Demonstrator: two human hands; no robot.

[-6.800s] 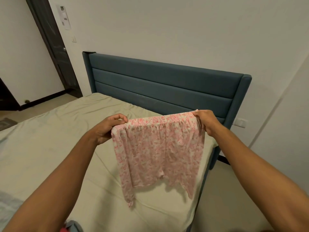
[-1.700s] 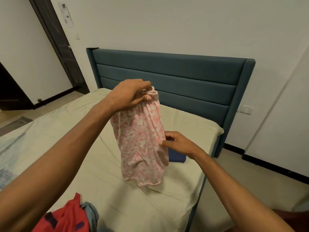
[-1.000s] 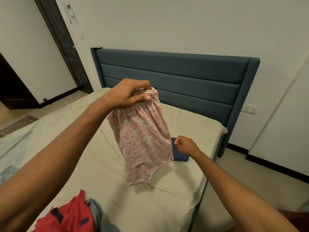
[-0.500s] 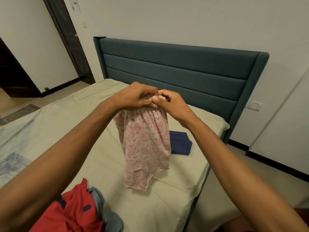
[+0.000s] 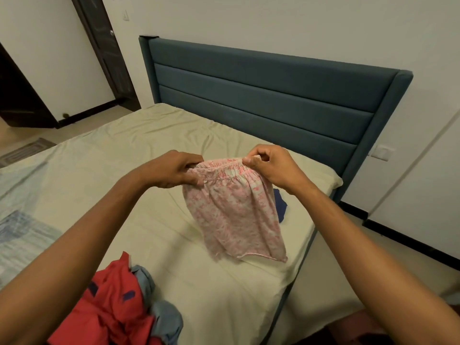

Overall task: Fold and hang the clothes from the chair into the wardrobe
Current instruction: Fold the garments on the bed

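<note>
hanging from both hands above the bed, the pink shorts are held by the gathered waistband, which runs roughly level from left to right between the two grips. left hand: fingers curled round the left end of the waistband, thumb underneath pressing cloth against them. right hand: thumb and forefinger pinching the right end, remaining fingers curled in. the hands are near each other, so the waistband is bunched, not stretched, and the garment appears doubled on itself. from the grips the cloth falls straight down; its long axis is near vertical, and the hem sits at or just above the sheet toward the right edge of the mattress; whether it touches cannot be told. both hands are equally close to the cloth, so a further fold would probably be made by lowering the shorts flat onto the sheet directly beneath, a judgement only. partly hidden behind the shorts and the right forearm lies a dark blue item, seemingly folded cloth; its full outline is not visible. at the lower left a pile of red and grey-blue clothes is cut off by the frame edge. behind stands the blue headboard. neither chair nor wardrobe can be identified with certainty.
</note>
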